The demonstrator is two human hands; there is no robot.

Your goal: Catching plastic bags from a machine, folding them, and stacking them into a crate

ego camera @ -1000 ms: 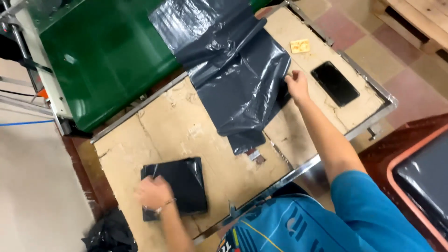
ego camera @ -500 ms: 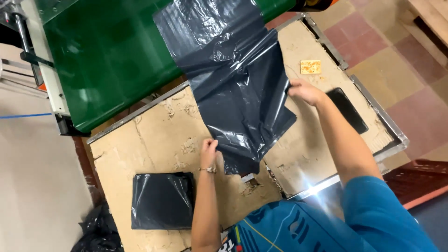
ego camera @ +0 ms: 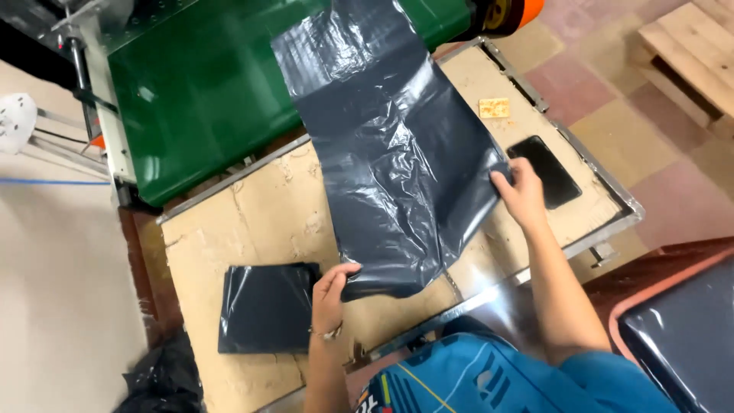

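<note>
I see my left hand pinching the near left corner of a large dark grey plastic bag, fingers curled under its edge and thumb over it. My right hand grips the bag's right edge, fingers closed on the plastic. The bag is spread open and wrinkled, lying over the middle of the cardboard-topped worktable, with its far end reaching up over the green conveyor belt beyond the table's far edge.

Just left of my left hand, near the table's near left corner, lies a folded dark grey bag, flat and squared. Its right edge is just beside the held bag's near corner; I cannot tell whether the two touch.

Near the table's right edge, just beyond my right hand, a black phone lies flat with its screen up. Farther along, toward the far right corner, sits a small yellowish scrap.

On the floor by the table's near left corner is a crumpled black plastic heap. At the right edge of the view, an orange-rimmed bin holds more dark plastic, and a wooden pallet lies on the tiled floor at the upper right.
</note>
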